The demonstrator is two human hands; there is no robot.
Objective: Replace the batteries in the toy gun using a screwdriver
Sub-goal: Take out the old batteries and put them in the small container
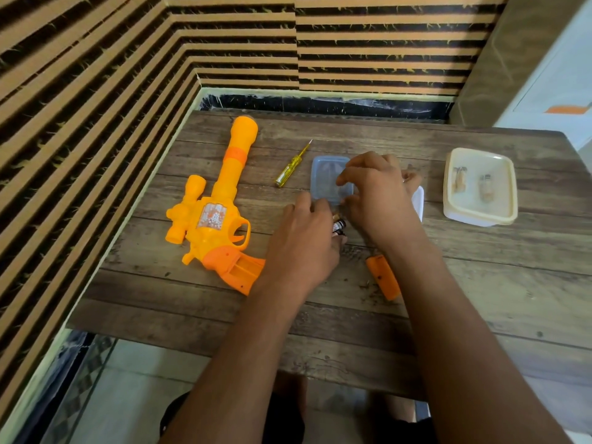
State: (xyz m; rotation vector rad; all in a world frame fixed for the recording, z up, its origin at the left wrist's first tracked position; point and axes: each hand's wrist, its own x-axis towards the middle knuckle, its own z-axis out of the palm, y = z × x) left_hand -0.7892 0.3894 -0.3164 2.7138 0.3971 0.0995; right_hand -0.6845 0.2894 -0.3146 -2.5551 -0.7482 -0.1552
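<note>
The orange and yellow toy gun (214, 219) lies on the wooden table (320, 331) at the left, its grip compartment open. Its orange cover (383, 277) lies apart, under my right forearm. A yellow-handled screwdriver (290, 170) rests beside the gun's barrel. My left hand (304, 245) holds dark batteries (339, 226) in its curled fingers. My right hand (381, 190) hovers with bent fingers over the edge of a clear bluish lid (326, 174); whether it grips anything is hidden. A white container (419, 201) shows only as an edge behind that hand.
A cream lidded box (480, 187) with small items showing through its lid sits at the right of the table. Striped walls close the table in at the left and back. The table's front edge is near my body.
</note>
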